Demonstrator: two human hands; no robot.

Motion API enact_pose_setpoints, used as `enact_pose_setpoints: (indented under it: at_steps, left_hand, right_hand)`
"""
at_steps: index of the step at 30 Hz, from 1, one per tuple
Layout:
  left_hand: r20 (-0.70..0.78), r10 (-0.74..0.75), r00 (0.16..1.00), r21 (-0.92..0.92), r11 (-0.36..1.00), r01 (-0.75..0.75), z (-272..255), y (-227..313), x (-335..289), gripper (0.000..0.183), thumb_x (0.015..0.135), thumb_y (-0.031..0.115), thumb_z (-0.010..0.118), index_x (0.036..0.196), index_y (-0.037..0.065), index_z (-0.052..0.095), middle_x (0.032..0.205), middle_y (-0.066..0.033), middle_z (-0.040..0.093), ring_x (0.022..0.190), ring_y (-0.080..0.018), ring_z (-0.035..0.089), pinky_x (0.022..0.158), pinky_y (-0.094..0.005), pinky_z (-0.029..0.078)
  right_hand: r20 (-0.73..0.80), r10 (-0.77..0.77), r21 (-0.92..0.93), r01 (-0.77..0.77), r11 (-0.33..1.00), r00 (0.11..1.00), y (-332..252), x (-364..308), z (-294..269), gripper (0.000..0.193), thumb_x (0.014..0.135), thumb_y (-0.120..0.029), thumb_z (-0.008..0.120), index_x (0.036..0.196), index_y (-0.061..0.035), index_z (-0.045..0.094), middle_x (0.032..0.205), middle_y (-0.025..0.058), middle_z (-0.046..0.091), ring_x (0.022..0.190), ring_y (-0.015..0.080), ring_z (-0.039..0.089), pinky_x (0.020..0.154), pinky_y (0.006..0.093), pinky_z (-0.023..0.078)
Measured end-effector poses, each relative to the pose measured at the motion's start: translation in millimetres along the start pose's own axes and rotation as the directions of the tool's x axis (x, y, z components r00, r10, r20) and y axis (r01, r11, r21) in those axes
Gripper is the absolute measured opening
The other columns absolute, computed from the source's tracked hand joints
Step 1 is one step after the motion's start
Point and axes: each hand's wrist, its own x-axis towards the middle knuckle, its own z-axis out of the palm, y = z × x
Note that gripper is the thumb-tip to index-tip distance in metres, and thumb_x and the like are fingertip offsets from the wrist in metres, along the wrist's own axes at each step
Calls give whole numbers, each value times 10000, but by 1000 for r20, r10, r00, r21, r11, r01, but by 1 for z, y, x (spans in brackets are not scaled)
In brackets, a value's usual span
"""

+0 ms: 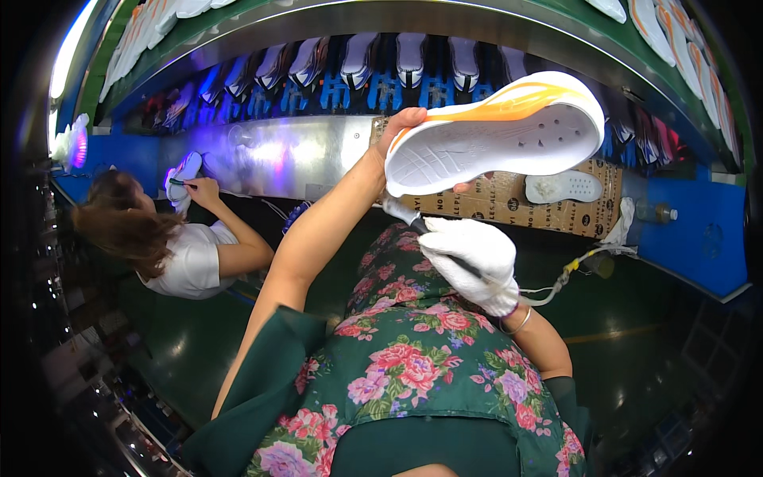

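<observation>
My bare left hand (403, 126) grips a white shoe sole (497, 143) with an orange band along its side. The sole is raised over the bench, its hollow inner face with grooves and small holes turned toward me. Some of my left fingertips show below its lower edge; the rest are hidden behind it. In my right hand (469, 262), covered by a white knit glove, is a dark-handled brush (405, 215). The brush's bristle end is close by the sole's left end; whether they touch I cannot tell. A white insole-shaped piece (566, 188) lies on the bench behind.
Brown printed cardboard (497, 210) covers the bench beside a metal plate (286, 159). Shoes on blue holders (410, 60) line the back, beneath a shelf (350, 32) of soles. A clear bottle (656, 213) lies at right. To the left, a co-worker (187, 254) handles another sole.
</observation>
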Motion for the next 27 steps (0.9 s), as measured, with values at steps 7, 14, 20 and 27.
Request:
enact_pose_setpoints:
  at_steps: [7, 14, 20, 27]
  left_hand:
    - [80, 40, 996, -14, 999, -39, 15, 2, 7, 931, 759, 665, 626, 1479, 120, 399, 1284, -288, 498, 1042, -412, 544, 734, -470, 492]
    - [75, 113, 991, -178, 979, -98, 11, -1, 3, 805, 846, 586, 596, 1463, 92, 446, 1313, -325, 525, 1050, -431, 597, 791, -510, 525]
    - [-216, 184, 959, -125, 969, -215, 27, -21, -7, 857, 899, 646, 462, 1517, 69, 323, 1314, -312, 518, 1053, -447, 622, 850, -533, 561]
    - [-221, 175, 959, -229, 947, -225, 43, -64, -5, 764, 957, 605, 347, 1497, 64, 365, 1321, -258, 560, 1023, -443, 656, 854, -551, 569]
  right_hand:
    - [-114, 159, 35, -156, 987, 981, -3, 1, 3, 207, 768, -17, 767, 970, -57, 748, 947, 127, 734, 798, 232, 708, 726, 323, 553]
    - [-103, 400, 270, -362, 892, 911, 8, 0, -5, 170, 800, -12, 767, 969, -13, 751, 912, 77, 738, 769, 137, 692, 706, 278, 551]
    - [-136, 574, 464, -460, 757, 808, 0, 13, -44, 168, 844, -35, 737, 1007, 7, 741, 884, 81, 731, 773, 119, 677, 676, 242, 533]
    - [-334, -140, -435, -21, 900, 932, 26, 52, -91, 197, 784, -2, 744, 978, -26, 727, 931, 133, 728, 823, 258, 706, 745, 328, 558]
